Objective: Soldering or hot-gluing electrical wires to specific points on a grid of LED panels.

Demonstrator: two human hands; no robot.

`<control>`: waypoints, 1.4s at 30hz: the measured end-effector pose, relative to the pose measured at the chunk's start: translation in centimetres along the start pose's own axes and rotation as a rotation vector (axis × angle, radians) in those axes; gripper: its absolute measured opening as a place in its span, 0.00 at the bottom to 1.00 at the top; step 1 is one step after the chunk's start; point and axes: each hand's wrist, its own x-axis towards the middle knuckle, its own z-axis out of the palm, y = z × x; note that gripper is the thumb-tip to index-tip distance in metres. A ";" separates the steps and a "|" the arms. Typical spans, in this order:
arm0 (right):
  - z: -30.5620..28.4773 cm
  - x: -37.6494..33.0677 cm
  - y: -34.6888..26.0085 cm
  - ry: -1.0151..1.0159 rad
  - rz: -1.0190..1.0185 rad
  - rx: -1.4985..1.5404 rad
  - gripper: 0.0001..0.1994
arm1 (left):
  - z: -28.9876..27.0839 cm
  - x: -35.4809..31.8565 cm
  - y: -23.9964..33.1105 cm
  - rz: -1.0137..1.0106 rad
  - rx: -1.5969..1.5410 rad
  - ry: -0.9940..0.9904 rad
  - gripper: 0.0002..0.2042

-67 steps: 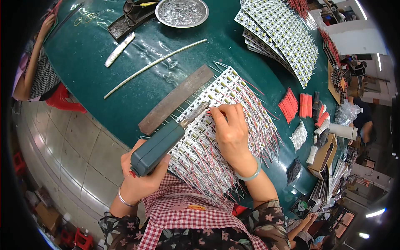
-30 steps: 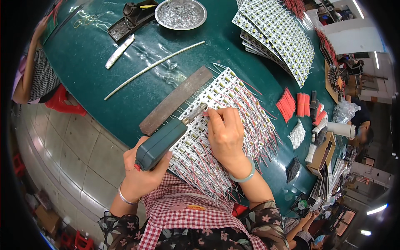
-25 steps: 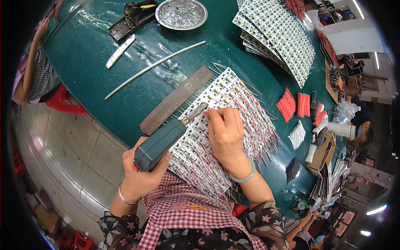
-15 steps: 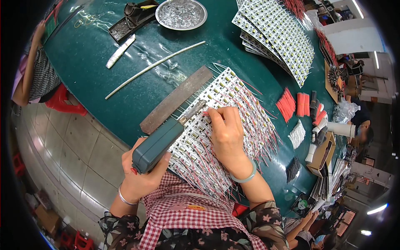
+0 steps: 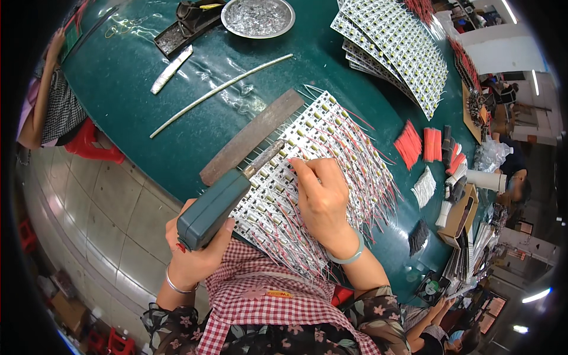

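Observation:
My left hand [image 5: 198, 257] is wrapped round a dark green soldering gun [image 5: 214, 208]. Its metal barrel slants up and right over a white circuit board panel [image 5: 312, 123], the tip just above the rows of small parts. My right hand [image 5: 325, 204] lies over the panel, thumb and forefinger pinched on what looks like a thin wire end near the gun's tip. Many red and white wires [image 5: 364, 171] trail off the panel's right and lower sides. A flat brown bar [image 5: 251, 137] lies along the panel's upper left edge, over white wire ends.
A metal bowl [image 5: 258, 18] of shiny scraps and a dark tray [image 5: 186, 29] stand at the back. Stacked panels [image 5: 393, 53] lie far right. Red wire bundles [image 5: 408, 145], white pieces [image 5: 424, 187] and a cardboard box [image 5: 460, 218] sit at right. Another person's arm [image 5: 41, 112] is at left.
The soldering gun and my left hand have drawn back slightly, down and to the left. My right hand's pinching fingers have shifted only a little.

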 end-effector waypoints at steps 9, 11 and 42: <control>0.5 -0.2 -0.1 0.010 0.026 0.027 0.18 | -0.2 -0.3 -0.4 -0.002 -0.022 -0.063 0.11; 0.5 -0.2 -0.1 0.012 0.030 0.031 0.18 | -0.2 -0.2 -0.2 0.001 -0.008 -0.072 0.12; 1.0 -0.2 -0.2 0.008 0.045 0.013 0.13 | -0.8 -0.4 -0.1 0.091 0.135 -0.105 0.12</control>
